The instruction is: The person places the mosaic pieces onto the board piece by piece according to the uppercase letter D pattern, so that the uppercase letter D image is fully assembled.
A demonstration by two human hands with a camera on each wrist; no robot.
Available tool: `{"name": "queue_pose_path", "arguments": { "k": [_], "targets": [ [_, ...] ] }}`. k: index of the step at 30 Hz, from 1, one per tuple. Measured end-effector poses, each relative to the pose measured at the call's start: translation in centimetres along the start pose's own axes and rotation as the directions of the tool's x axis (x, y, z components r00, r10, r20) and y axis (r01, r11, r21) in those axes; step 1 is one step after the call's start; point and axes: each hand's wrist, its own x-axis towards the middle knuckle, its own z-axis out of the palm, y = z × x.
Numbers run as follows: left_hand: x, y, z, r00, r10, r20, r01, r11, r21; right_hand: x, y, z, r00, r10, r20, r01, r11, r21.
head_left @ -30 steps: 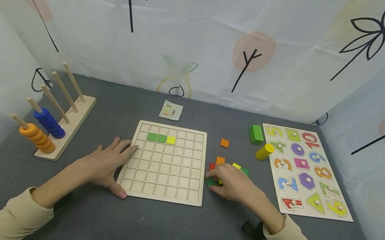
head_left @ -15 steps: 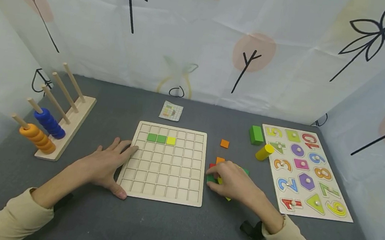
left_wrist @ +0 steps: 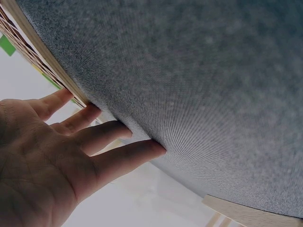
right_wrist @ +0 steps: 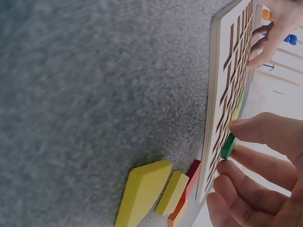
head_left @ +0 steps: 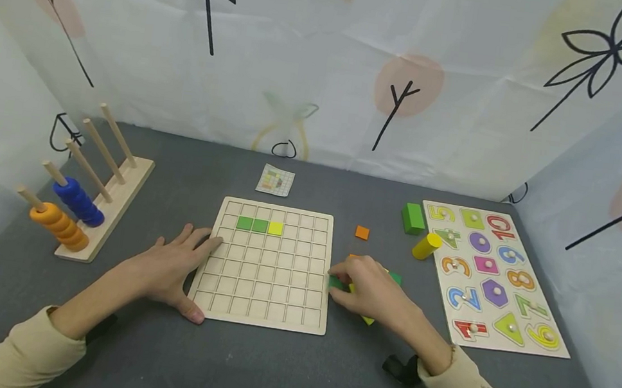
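A green tile (right_wrist: 227,145) sits pinched in the fingertips of the right hand (head_left: 370,289) at the right edge of the wooden grid board (head_left: 261,307), centre frame. The left hand (head_left: 174,263) lies flat, fingers spread, against the board's left edge on grey felt.

A grey felt-covered desk (head_left: 266,370) is carrying a wooden grid board (head_left: 267,266) at its centre. A ring stacker (head_left: 91,199) is sitting at nine o'clock, a number puzzle (head_left: 493,274) at three, a small pattern card (head_left: 276,180) at twelve, and loose coloured tiles (head_left: 374,292) are lying just right of the board.
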Motion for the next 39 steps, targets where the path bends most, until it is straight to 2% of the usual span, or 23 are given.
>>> {"name": "queue_pose_path", "arguments": {
  "k": [5,12,30,39],
  "targets": [
    [0.0,-0.1,0.1,1.000,0.003,-0.004,-0.003,1.000,0.000,0.5,-0.3,0.1,0.999,-0.027,-0.040,0.027,1.000,0.001],
    [0.0,0.0,0.1,1.000,0.001,-0.005,-0.001,1.000,0.004,1.2,-1.0,0.0,0.999,0.026,-0.047,-0.026,1.000,0.001],
    [0.0,0.1,-0.1,1.000,-0.006,0.004,0.006,1.000,-0.007,3.2,-2.3,-0.1,0.996,0.074,-0.042,-0.073,0.997,0.025],
    [-0.1,0.2,-0.1,1.000,-0.006,0.006,0.006,1.000,0.002,4.3,-2.1,0.2,0.996,0.051,-0.078,-0.051,0.999,0.000]
  ]
}}
